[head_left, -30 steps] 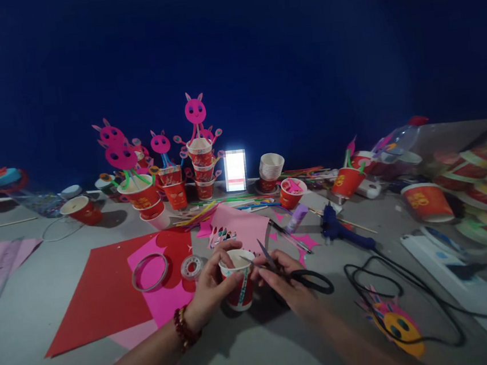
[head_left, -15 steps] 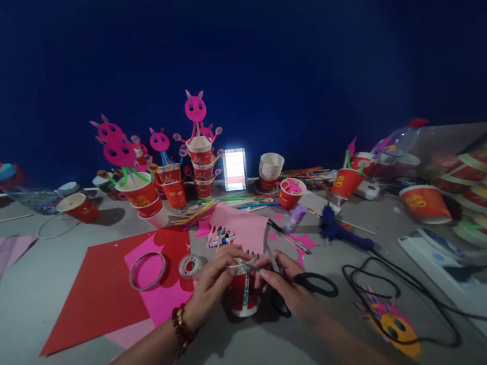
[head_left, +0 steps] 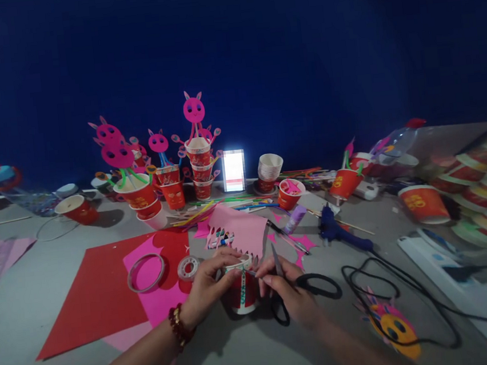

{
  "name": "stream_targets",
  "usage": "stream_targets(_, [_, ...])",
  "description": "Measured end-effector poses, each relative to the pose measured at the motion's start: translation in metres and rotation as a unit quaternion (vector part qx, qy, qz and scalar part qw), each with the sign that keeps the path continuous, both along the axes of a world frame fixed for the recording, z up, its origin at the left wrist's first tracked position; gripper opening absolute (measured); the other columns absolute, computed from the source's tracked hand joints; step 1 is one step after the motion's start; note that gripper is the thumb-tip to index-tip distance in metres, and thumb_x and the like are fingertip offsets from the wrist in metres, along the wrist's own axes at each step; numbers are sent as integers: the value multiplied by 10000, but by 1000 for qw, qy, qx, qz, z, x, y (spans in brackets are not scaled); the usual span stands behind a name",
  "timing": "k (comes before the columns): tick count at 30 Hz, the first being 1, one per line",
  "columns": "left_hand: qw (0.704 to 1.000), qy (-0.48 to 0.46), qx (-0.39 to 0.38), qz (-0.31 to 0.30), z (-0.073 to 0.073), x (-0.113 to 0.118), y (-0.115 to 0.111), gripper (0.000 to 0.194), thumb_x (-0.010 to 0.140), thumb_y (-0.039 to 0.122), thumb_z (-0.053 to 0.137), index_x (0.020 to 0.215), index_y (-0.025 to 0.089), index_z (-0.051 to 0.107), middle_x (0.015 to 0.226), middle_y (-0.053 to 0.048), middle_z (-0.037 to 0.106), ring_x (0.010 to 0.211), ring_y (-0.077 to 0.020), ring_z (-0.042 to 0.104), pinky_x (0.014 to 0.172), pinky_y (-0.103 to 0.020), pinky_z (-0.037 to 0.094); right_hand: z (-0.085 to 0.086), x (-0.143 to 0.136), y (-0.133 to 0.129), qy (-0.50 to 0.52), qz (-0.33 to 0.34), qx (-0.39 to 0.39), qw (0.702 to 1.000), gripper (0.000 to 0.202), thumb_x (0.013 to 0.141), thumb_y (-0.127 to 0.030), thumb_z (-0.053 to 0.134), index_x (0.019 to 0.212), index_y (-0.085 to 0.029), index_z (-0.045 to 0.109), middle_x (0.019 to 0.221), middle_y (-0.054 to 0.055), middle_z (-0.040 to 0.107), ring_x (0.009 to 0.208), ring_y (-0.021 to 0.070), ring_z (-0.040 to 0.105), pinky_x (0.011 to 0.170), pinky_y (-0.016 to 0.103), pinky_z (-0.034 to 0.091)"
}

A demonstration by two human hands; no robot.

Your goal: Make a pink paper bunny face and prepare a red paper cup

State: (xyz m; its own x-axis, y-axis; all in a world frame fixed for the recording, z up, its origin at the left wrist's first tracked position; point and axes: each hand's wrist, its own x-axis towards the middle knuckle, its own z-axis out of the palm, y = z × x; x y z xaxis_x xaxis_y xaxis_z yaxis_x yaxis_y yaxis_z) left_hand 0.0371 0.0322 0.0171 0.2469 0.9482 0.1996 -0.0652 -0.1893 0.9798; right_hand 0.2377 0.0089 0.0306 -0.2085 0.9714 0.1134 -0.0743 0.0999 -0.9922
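Observation:
A red paper cup (head_left: 236,298) with a white rim and a green-and-white patterned strip stands upright on the table in front of me. My left hand (head_left: 212,280) grips it at the rim from the left, fingers over the top and thumb on the near side. My right hand (head_left: 286,287) holds a pair of scissors (head_left: 318,286) with black handles. The blades are spread: one points up and away, the other points left toward the cup's rim. I cannot tell whether that blade touches the cup.
Left lie red card (head_left: 95,300), a wide tape roll (head_left: 131,279) and a small tape roll (head_left: 188,267). Pink paper (head_left: 243,225) is behind the cup. A blue glue gun (head_left: 334,231) with a looping black cord lies right. Decorated cups (head_left: 142,199) stand along the back.
The scissors blade near the rim has shifted slightly down and away from the cup's top. The left hand keeps its grip on the cup. The whole view has moved a little.

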Motion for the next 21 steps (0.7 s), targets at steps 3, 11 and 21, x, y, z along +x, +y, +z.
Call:
stream_targets(3, [999, 30, 33, -8, 2, -1, 0, 138, 874, 303, 712, 932, 220, 806, 1043, -126, 731, 1101, -301, 599, 1015, -424, 418, 0, 0, 0, -2, 3, 20, 1000, 121, 870, -214, 540, 808, -221, 644, 611, -30, 613, 578, 150, 556, 578, 266, 423])
stream_targets(11, [995, 61, 74, -9, 7, -1, -2, 116, 888, 273, 693, 908, 217, 792, 985, -114, 724, 1031, -289, 616, 1020, -438, 419, 3, 0, -3, -37, 8, 98, 994, 156, 896, -168, 520, 845, -233, 653, 656, -21, 620, 601, 155, 575, 590, 276, 434])
stream_targets(21, [994, 72, 78, -15, 7, 0, -4, 132, 892, 280, 690, 921, 202, 793, 943, -109, 732, 971, -275, 633, 945, -401, 464, -3, 1, -4, -64, 7, 138, 988, 178, 894, -153, 496, 855, -241, 646, 662, -10, 603, 651, 182, 581, 663, 321, 447])
